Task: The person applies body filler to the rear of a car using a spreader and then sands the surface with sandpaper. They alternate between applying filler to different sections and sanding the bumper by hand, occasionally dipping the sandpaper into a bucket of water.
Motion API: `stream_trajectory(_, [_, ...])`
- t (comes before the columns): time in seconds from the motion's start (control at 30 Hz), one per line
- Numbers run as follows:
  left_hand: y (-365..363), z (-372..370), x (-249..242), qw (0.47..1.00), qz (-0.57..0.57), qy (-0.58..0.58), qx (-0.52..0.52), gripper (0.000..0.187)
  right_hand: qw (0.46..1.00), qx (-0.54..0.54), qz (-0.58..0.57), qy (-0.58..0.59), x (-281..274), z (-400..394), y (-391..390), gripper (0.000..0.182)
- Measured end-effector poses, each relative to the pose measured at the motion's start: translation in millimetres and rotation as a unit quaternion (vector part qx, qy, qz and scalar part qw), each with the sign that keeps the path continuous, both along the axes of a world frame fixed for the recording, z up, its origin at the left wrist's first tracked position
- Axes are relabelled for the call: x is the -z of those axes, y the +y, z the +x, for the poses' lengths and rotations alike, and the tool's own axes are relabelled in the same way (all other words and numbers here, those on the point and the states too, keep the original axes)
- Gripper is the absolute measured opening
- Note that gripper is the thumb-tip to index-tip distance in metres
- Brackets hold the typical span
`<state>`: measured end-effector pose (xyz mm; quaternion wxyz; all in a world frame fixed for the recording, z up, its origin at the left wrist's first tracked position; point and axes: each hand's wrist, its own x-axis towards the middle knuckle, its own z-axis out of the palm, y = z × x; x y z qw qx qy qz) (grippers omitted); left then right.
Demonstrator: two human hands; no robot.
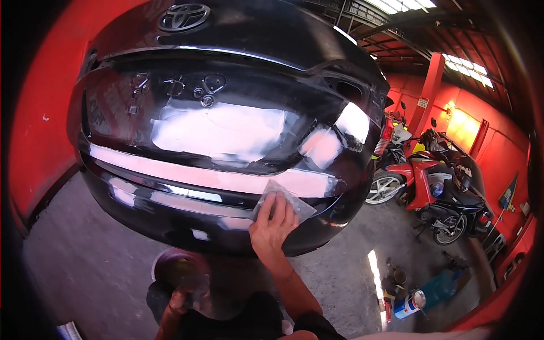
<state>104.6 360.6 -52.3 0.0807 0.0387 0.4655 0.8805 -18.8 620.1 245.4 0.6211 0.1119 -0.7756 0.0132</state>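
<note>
The right hand's (273, 224) grip is clamped on a gray sheet (303, 208) against the bumper (309, 235), pale patches (198, 177) not yet black; left hand's (178, 300) grip unclear.

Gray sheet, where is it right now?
In the head view, the gray sheet is under the right hand, against the pale strip on the black bumper, near the strip's right end.
</note>
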Motion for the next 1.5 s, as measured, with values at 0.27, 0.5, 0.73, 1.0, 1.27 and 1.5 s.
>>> stream_trajectory(0.27, [-15.4, -10.3, 43.8, 0.999, 0.005, -0.048, -0.005, 0.041, 0.988, -0.069, -0.007, -0.135, 26.8, 61.4, 27.5, 0.07])
stream_trajectory(0.5, [-8.5, -15.1, 40.7, 0.994, 0.083, -0.07, 0.014, 0.038, 0.974, 0.042, -0.126, -0.185, -51.6, 57.4, 80.0, 0.073])
stream_trajectory(0.73, [-17.8, -7.4, 52.3, 0.996, -0.035, 0.08, -0.004, 0.049, 0.977, -0.02, -0.107, -0.181, -45.2, 51.5, 26.5, 0.077])
stream_trajectory(1.0, [-17.1, -11.3, 59.6, 0.995, -0.048, 0.084, -0.016, 0.052, 0.983, -0.053, 0.021, -0.176, -40.8, 49.8, -34.3, 0.074])
stream_trajectory(1.27, [0.9, -10.4, -1.8, 1.0, 0.027, 0.015, 0.003, 0.044, 0.928, -0.216, 0.098, -0.287, -6.7, 92.4, -43.5, 0.06])
stream_trajectory(1.5, [10.8, 16.7, -90.2, 0.995, -0.014, 0.078, -0.054, 0.055, 0.79, -0.424, 0.019, -0.442, 119.6, 98.0, 3.1, 0.072])
